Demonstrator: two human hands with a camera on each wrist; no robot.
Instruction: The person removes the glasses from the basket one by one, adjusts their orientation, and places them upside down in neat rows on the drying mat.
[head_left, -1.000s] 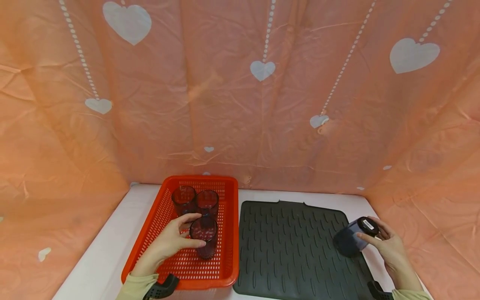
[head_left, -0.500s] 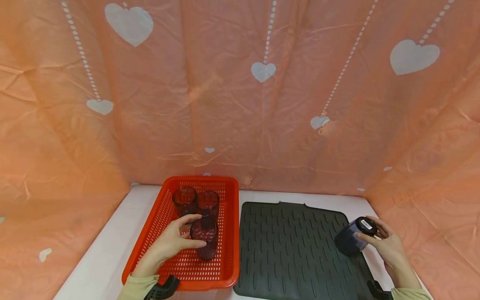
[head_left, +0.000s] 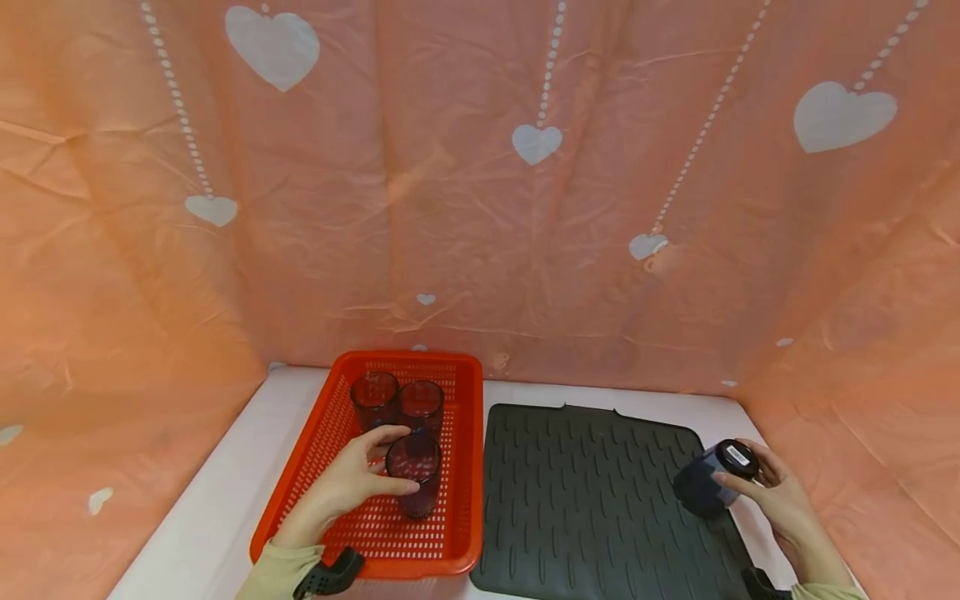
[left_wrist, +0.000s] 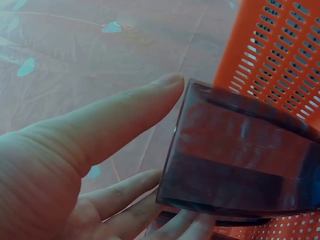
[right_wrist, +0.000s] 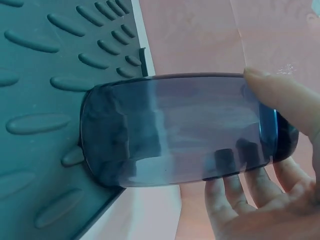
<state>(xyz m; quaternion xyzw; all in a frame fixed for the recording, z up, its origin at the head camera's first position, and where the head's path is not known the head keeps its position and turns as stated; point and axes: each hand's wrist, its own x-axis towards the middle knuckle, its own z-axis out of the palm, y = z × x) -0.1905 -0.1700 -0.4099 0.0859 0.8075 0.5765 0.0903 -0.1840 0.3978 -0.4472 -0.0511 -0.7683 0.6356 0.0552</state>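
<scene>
A: Orange cloth printed with white hearts (head_left: 272, 43) hangs behind and to both sides of a white surface (head_left: 225, 487). Working rightward, what comes first?

B: An orange basket (head_left: 465, 467) is my landmark. Inside it, the left hand (head_left: 341, 487) has thumb and fingers (left_wrist: 125, 117) curled round a dark reddish tumbler (head_left: 414, 473) standing upright near the basket's middle. Two more tumblers (head_left: 397, 400) stand upright at its far end, side by side.

A: And right of the basket?

B: A dark ribbed mat (head_left: 592, 500) lies just beside it. Over the mat's right edge, well apart from the basket, the right hand (head_left: 776, 500) holds a bluish tumbler (head_left: 712, 479) tipped on its side, mouth toward the mat, base with a small label facing up and right. The fingers (right_wrist: 235, 200) are wrapped round its wall near the base.

A: How would these handle?

B: Light, stiff, smooth-walled, I'd judge; probably a little slippery. Whether glass or plastic I cannot tell. Holding round the middle of the wall, thumb opposite fingers, seems the surest hold.
</scene>
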